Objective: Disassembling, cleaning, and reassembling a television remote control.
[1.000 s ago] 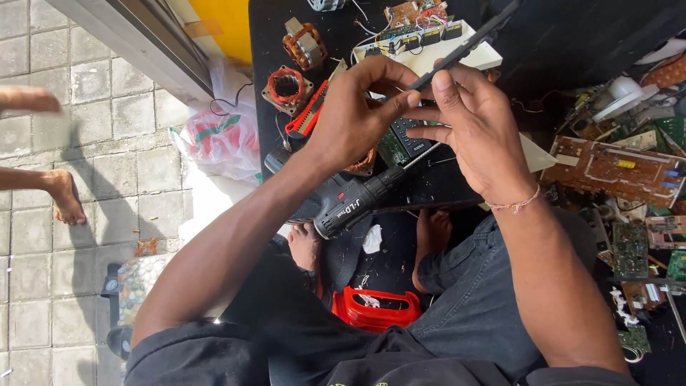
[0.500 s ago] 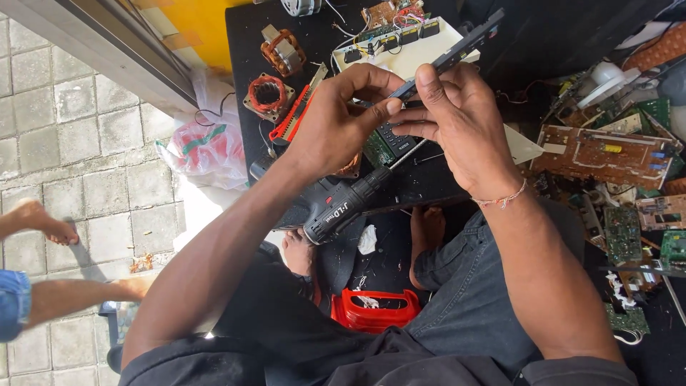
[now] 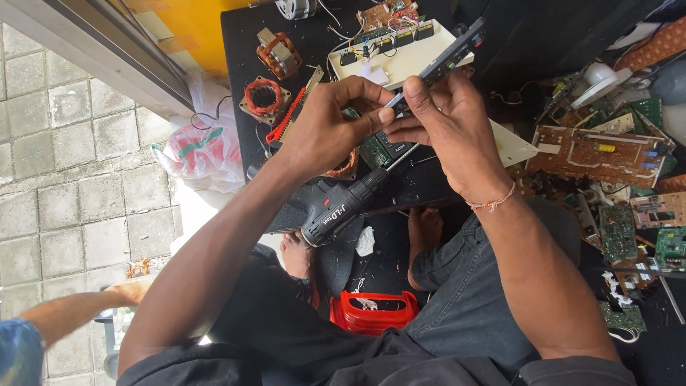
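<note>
Both hands meet above the black table [image 3: 243, 28], pinched on a long, slim dark strip [image 3: 446, 56] that slants up to the right. The left hand [image 3: 332, 125] closes thumb and fingertips on its lower end, and the right hand [image 3: 450, 129], with a thin orange thread at its wrist, clamps the same end from the other side, so both grips are together on the strip. Directly under the hands lies a black cordless drill [image 3: 336, 207], its bit pointing up towards a small green circuit board [image 3: 375, 149]. Behind them sits a cream-coloured tray [image 3: 414, 61] carrying black components and wires. To the left are two copper-wound coils [image 3: 264, 96] and a red-handled tool [image 3: 286, 118]. On the right, a brown circuit board [image 3: 597, 154] and several green boards [image 3: 618, 232] lie crowded together. A red plastic container [image 3: 375, 311] rests on the floor by the person's bare feet, and a plastic bag [image 3: 204, 154] slumps on the grey paving.
</note>
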